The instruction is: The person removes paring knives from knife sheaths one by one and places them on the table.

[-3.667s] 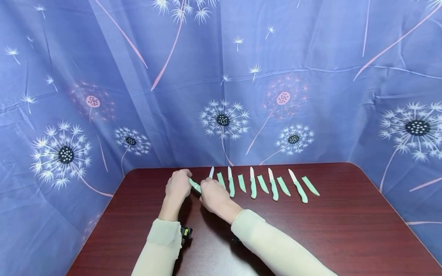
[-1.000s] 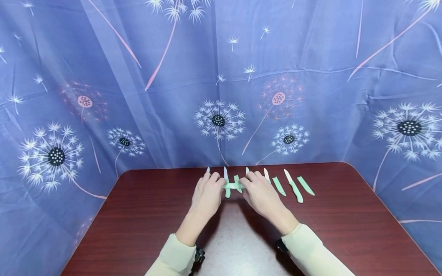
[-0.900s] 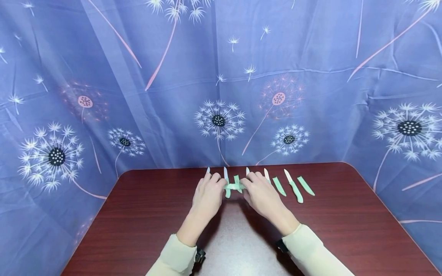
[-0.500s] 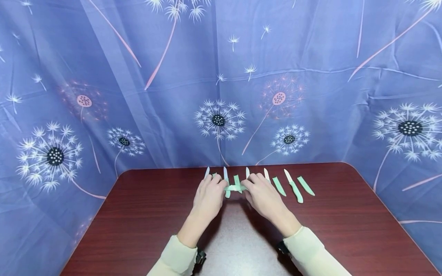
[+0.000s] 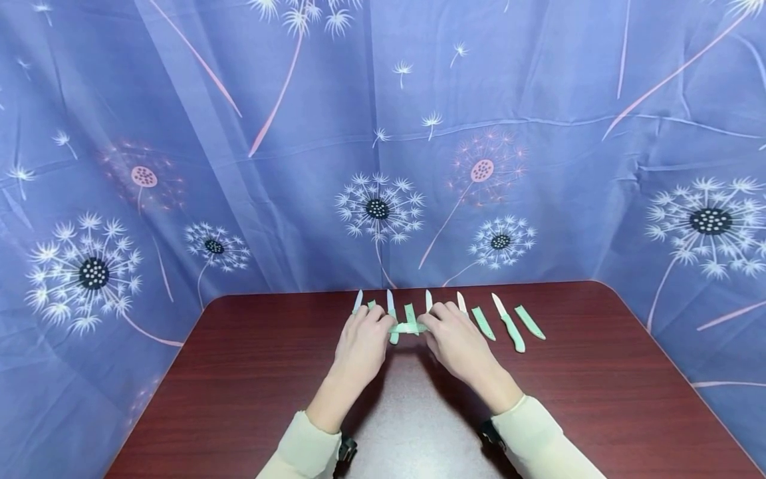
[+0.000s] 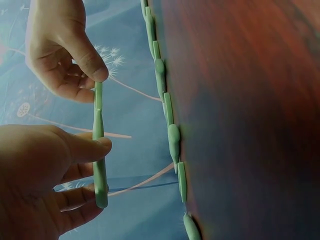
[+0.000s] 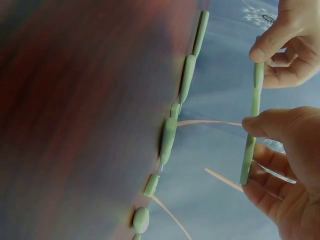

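Note:
Between both hands, a green paring knife (image 5: 408,328) is held level above the table, its blade covered by a green sheath (image 7: 248,155). My left hand (image 5: 362,342) pinches the handle (image 6: 100,172) between thumb and fingers. On the sheath's end, the thumb and fingers of my right hand (image 5: 461,342) hold it the same way. Handle and sheath meet in the gap between the hands, with no bare blade showing there. Behind them lies a row of unsheathed knives, including one knife (image 5: 391,309) with its white blade pointing away, and a loose sheath (image 5: 410,313).
Farther right in the row lie another knife (image 5: 510,324) and sheaths, one sheath (image 5: 530,322) at the end. My hands partly cover several of these pieces. The dark red wooden table (image 5: 251,372) ends at a blue dandelion-print curtain (image 5: 287,199).
Since the oldest frame, both hands have moved right with the sheathed knife, which has turned from slanted to level across the view. Over the last second, the hands have barely shifted.

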The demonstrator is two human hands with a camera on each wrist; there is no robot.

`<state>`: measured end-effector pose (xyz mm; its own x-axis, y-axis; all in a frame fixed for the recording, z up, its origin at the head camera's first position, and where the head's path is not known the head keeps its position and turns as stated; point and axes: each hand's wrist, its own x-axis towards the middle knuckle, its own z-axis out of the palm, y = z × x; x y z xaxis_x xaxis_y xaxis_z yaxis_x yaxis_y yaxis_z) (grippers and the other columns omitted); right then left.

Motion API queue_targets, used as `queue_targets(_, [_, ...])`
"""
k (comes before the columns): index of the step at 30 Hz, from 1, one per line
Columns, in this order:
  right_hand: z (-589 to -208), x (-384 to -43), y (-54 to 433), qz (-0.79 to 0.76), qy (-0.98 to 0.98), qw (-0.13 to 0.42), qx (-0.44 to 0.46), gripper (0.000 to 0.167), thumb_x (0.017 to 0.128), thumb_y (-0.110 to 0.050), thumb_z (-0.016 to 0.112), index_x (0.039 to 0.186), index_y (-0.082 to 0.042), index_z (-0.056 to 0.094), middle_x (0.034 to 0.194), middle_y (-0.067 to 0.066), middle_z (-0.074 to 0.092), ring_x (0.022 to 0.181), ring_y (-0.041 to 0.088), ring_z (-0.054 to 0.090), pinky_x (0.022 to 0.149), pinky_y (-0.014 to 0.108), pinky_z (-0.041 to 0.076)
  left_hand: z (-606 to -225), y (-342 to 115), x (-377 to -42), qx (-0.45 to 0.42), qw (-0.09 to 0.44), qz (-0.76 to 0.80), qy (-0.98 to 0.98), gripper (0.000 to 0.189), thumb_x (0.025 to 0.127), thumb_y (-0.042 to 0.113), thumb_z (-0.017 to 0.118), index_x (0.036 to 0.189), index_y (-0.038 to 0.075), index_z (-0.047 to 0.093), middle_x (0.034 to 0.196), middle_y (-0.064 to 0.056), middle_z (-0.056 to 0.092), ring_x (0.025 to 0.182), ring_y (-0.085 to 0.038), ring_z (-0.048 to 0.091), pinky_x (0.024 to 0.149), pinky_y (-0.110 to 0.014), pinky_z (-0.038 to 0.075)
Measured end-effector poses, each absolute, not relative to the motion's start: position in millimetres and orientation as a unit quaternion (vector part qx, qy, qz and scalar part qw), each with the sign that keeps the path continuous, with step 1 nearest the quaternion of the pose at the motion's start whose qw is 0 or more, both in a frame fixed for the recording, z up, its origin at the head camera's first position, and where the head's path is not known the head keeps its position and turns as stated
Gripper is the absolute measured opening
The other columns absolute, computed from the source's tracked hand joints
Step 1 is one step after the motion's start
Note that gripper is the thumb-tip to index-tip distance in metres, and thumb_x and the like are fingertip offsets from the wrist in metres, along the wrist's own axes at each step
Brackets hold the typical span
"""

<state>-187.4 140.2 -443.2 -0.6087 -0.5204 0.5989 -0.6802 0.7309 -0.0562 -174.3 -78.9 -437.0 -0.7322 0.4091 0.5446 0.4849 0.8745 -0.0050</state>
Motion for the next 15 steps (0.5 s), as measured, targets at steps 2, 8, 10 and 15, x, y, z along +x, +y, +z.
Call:
queue_targets(2, [-443.5,-187.7,140.3,0.140,-0.884,0.288,0.341,0.028,0.080,-0.003,0.089,0.105,-0.007,0.076,0.091,0.004,0.061,0.082,0.026,0.056,0.070,0.037,0.050,-437.0,-79.0,-174.2,-0.242,0.279,-0.070,-0.927,0.021,0.084,0.006,0.086,0.100,0.017,0.078,0.094,0.000,0.063,0.084,-0.024,0.056,0.069,-0.034,0.050])
queue_targets(8, [-444.8,-187.2,141.4,0.139,-0.881,0.295,0.344,0.028,0.080,-0.003,0.089,0.104,-0.008,0.076,0.090,0.004,0.061,0.080,0.026,0.056,0.069,0.037,0.050,-439.7,-79.5,-174.1,-0.247,0.289,-0.072,-0.922,0.022,0.083,0.005,0.086,0.099,0.017,0.078,0.093,-0.001,0.064,0.082,-0.025,0.056,0.066,-0.034,0.049])
queue_targets(10, [-444.5,-186.8,141.4,0.136,-0.882,0.294,0.342,0.026,0.082,-0.004,0.089,0.104,-0.009,0.075,0.090,0.003,0.060,0.080,0.025,0.055,0.069,0.036,0.050,-439.5,-79.4,-173.8,-0.247,0.291,-0.072,-0.922,0.022,0.083,0.005,0.087,0.099,0.017,0.078,0.093,0.000,0.064,0.082,-0.025,0.056,0.066,-0.034,0.049])
queue_targets(15, [-442.9,-186.1,141.3,0.132,-0.884,0.293,0.340,0.026,0.083,-0.005,0.088,0.105,-0.011,0.075,0.090,0.002,0.059,0.081,0.025,0.055,0.070,0.036,0.049,-438.5,-79.4,-173.9,-0.245,0.292,-0.073,-0.921,0.022,0.083,0.005,0.087,0.099,0.017,0.078,0.093,0.000,0.064,0.083,-0.026,0.057,0.066,-0.034,0.049])
